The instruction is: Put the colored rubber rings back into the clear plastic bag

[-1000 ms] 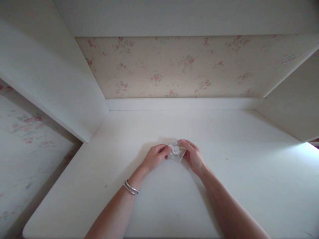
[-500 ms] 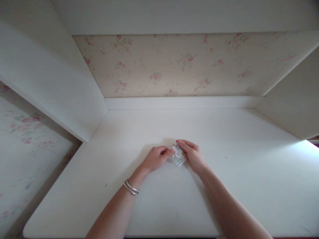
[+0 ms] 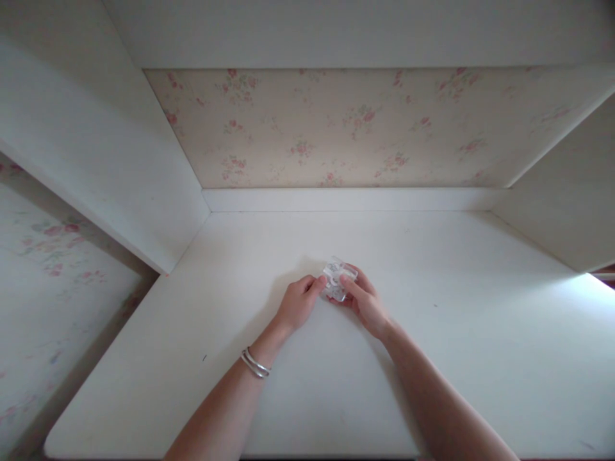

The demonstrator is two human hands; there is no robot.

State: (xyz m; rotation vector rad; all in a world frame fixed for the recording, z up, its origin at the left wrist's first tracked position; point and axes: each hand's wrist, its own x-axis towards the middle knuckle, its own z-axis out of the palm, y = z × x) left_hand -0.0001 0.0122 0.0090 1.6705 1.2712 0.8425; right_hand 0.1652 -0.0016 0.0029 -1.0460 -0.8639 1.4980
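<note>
Between my two hands is a small clear plastic packet (image 3: 335,291) with pale markings and something whitish inside; I cannot make out its contents. My left hand (image 3: 298,302) pinches its left edge, thumb on top and fingers curled. On the other side, my right hand (image 3: 368,304) grips the packet with the thumb pressed on its face and fingers beneath it. Both hands are just over the middle of the white desk (image 3: 307,397). Silver bangles (image 3: 255,363) circle my left wrist.
A low white ledge (image 3: 355,200) runs along the desk's back, below floral wallpaper (image 3: 336,128). White side panels (image 3: 144,173) rise at left and right. A short dark thread-like mark (image 3: 204,358) lies on the desk at left.
The packet has turned and tilted in my hands, moving slightly away from me. My right thumb has shifted from its top edge onto its face, with the fingers now underneath.
</note>
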